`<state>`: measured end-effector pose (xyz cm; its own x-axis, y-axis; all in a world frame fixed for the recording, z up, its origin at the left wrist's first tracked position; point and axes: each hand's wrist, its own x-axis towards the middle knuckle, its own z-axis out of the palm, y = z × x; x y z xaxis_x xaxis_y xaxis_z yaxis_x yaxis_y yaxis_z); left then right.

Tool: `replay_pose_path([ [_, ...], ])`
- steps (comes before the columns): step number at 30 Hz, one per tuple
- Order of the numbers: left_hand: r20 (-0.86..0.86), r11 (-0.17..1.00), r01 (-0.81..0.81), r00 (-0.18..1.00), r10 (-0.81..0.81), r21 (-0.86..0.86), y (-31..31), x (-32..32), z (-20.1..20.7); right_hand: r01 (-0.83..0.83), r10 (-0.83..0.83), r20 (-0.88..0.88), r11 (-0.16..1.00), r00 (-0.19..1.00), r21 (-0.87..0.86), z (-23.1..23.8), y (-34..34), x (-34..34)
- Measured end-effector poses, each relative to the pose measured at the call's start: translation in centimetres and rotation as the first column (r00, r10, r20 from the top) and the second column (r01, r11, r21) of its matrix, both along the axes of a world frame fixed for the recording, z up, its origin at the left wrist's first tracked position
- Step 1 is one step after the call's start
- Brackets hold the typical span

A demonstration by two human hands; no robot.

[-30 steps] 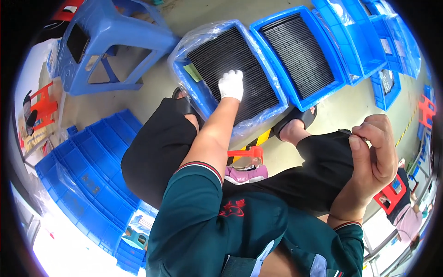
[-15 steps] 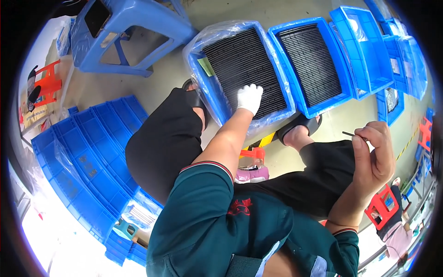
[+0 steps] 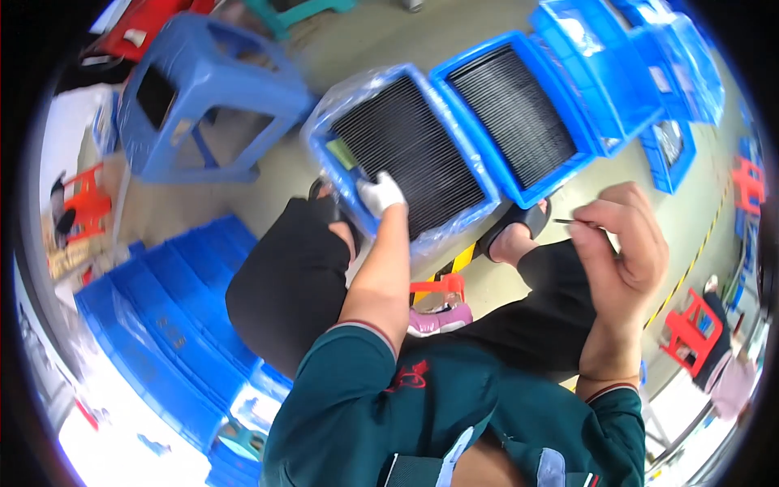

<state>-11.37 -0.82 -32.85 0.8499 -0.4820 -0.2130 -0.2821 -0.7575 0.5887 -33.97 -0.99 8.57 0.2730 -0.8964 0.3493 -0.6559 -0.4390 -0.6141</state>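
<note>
My right hand point(image 3: 629, 243) is bare and raised at the right, above my knee. Its thumb and forefinger pinch a thin, short dark rod point(image 3: 561, 221), whose tip sticks out to the left. My left hand point(image 3: 381, 195), in a white glove, is low at the left side of a blue bin point(image 3: 454, 130) lined with clear plastic. Its fingers look curled in, and what they hold, if anything, is hidden. Packed black strips point(image 3: 414, 146) lie in close rows inside that bin. A yellow-green slip point(image 3: 341, 152) rests along the bin's left side, just beyond the gloved hand.
A second blue bin point(image 3: 574, 169) of black strips stands to the right, with more blue bins point(image 3: 600, 65) behind it. At the far left is a blue stool point(image 3: 195, 89) with a dark flat device point(image 3: 157, 96) on it. Stacked blue crates point(image 3: 162, 325) stand near my left leg.
My left hand has moved left from the black strips to the bin's side. My right hand, still pinching the rod, has shifted left. The whole view has turned slightly.
</note>
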Motion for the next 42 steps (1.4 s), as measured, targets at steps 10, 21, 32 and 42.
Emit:
replay_pose_path([
  [10, -0.764, 0.979, -0.147, 0.612, 0.203, 0.142, -1.9, 3.6, -5.5, 0.197, -0.181, 0.199, 0.978, 0.963, -0.064, 2.6, 1.1, -4.4],
  [21, 0.193, 0.804, 0.575, 0.815, -0.547, -0.151, -11.0, -1.6, 8.5, 0.427, -0.480, 0.388, 0.877, 0.787, 0.220, -0.1, 8.5, -8.4],
  [32, -0.215, -0.049, 0.977, -0.003, -0.977, 0.208, -11.1, -23.8, 8.6, 0.156, -0.172, 0.037, 0.950, 0.984, 0.269, -3.6, 10.1, -9.8],
  [42, -0.732, 0.836, 0.211, 0.618, 0.287, 0.506, -5.5, -35.7, 0.3, 0.166, -0.285, 0.210, 0.877, 0.935, 0.451, -4.6, 11.4, -13.1],
])
